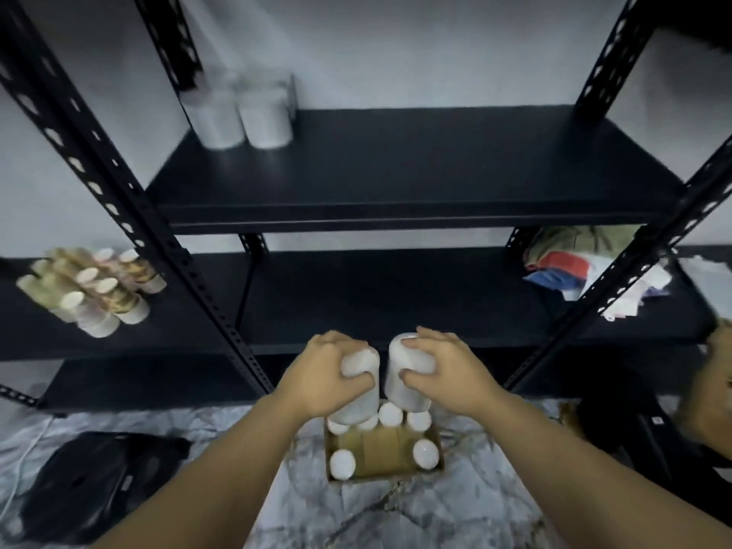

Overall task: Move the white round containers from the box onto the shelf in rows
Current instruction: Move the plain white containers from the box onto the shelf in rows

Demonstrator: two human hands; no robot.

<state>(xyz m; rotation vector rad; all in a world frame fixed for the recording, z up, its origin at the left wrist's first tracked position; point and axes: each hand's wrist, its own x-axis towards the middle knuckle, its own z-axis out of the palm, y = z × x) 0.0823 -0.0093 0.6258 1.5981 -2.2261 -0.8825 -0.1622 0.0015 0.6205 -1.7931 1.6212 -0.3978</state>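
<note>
My left hand [323, 370] is wrapped round one white container [358, 394], fingers curled over its far side and thumb across the near side. My right hand [431, 370] grips a second container [404, 380] the same way. The two sit side by side, nearly touching, lifted just above the far edge of the cardboard box [384, 451]. I'm using that box as my landmark.

Both containers are close to upright, tops leaning slightly away from me, so their long axes already suit a standing placement. Where they need to go, I judge, is the upper shelf [416, 168], above and beyond the box. Two white containers [241, 112] stand there already, at its far left corner, up and to the left of the box. My left hand is the nearer one to that pair, so I reckon its container should go beside them first.

They are plain white, smooth cylinders with flat round lids; motion blur hides any labels. More white lids [390, 414] show in the box, mostly along its far side, with one in each near corner.
</note>
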